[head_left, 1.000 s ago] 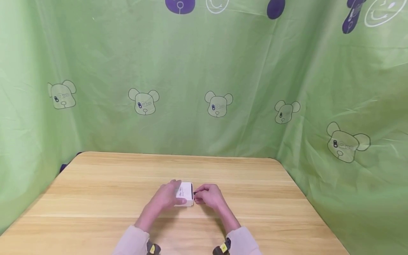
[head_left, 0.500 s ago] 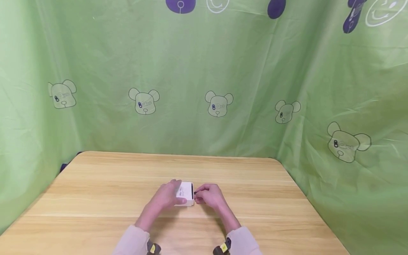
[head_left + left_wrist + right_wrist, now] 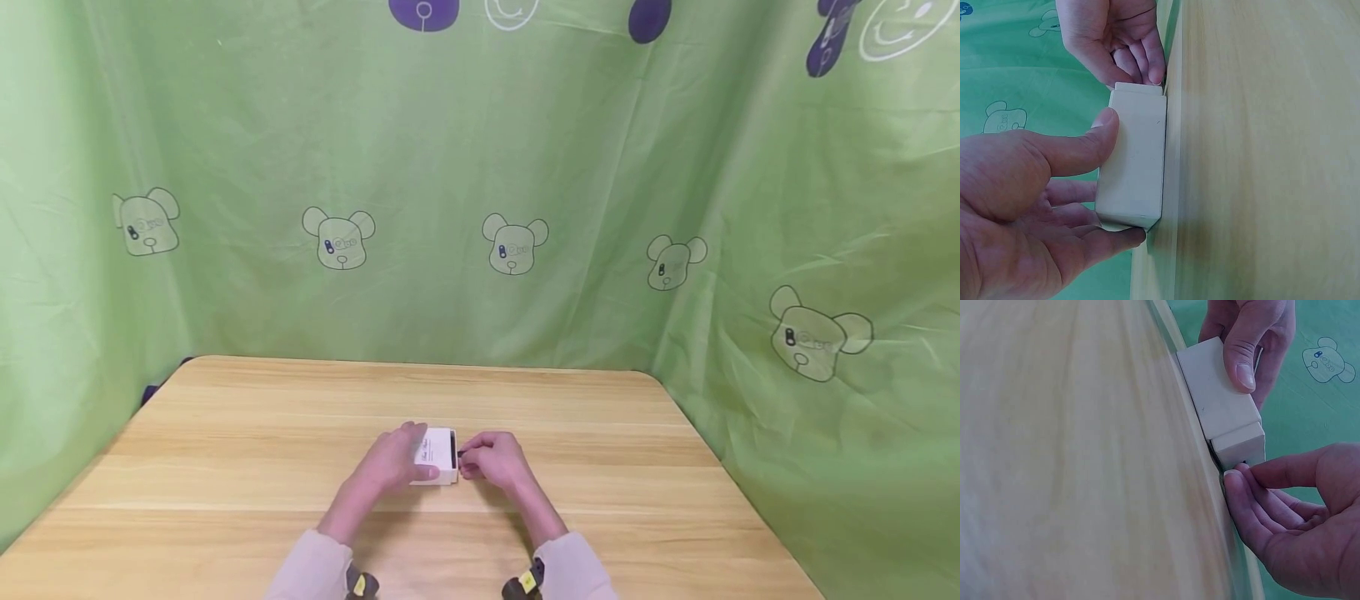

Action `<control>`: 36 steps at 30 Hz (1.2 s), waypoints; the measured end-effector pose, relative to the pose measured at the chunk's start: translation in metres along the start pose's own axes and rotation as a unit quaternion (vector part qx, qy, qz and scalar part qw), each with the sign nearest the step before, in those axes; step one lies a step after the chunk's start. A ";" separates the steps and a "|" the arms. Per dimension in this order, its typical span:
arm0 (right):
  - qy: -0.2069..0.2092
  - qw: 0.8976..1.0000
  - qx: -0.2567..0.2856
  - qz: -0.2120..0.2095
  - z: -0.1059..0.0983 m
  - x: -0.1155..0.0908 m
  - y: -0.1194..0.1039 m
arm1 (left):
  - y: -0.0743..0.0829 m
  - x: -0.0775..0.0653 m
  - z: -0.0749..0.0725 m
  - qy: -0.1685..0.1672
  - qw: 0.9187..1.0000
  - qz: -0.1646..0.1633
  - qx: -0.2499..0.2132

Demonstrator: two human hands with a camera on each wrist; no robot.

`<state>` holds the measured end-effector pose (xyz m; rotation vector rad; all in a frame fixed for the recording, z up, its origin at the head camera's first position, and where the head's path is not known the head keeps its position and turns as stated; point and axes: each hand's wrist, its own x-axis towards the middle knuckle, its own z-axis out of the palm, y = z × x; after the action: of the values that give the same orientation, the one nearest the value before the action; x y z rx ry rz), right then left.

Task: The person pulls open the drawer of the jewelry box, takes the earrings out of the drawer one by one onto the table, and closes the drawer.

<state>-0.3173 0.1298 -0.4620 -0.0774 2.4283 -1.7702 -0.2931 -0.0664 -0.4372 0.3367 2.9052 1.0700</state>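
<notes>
White box point(image 3: 438, 453) rests on the wooden table point(image 3: 285, 433); at its left end the left hand point(image 3: 392, 461) clamps it, at its right the right hand point(image 3: 493, 461) pinches a small dark tab point(image 3: 461, 454).

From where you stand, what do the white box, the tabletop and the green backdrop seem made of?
White box: probably matte cardboard, judging by crisp edges. Tabletop: wood or wood-look laminate, smooth, with pale grain. Green backdrop: thin plastic or fabric, slightly glossy, with creases.
</notes>
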 end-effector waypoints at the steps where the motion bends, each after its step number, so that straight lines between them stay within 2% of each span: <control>1: 0.000 1.000 0.000 -0.001 0.000 0.000 0.000 | 0.000 0.000 0.000 0.000 1.000 0.000 0.000; 12: 0.002 1.000 -0.011 0.000 -0.003 -0.001 -0.001 | 0.000 0.001 -0.001 0.002 1.000 0.010 0.007; 27: 0.007 1.000 -0.017 0.003 -0.005 0.000 -0.001 | 0.002 -0.001 -0.002 0.000 1.000 -0.001 0.005; 36: 0.012 1.000 -0.019 0.001 -0.005 -0.001 -0.001 | 0.001 -0.001 -0.001 0.003 1.000 0.006 0.010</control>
<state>-0.3171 0.1341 -0.4600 -0.0567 2.4787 -1.7330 -0.2921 -0.0671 -0.4357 0.3522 2.9236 1.0466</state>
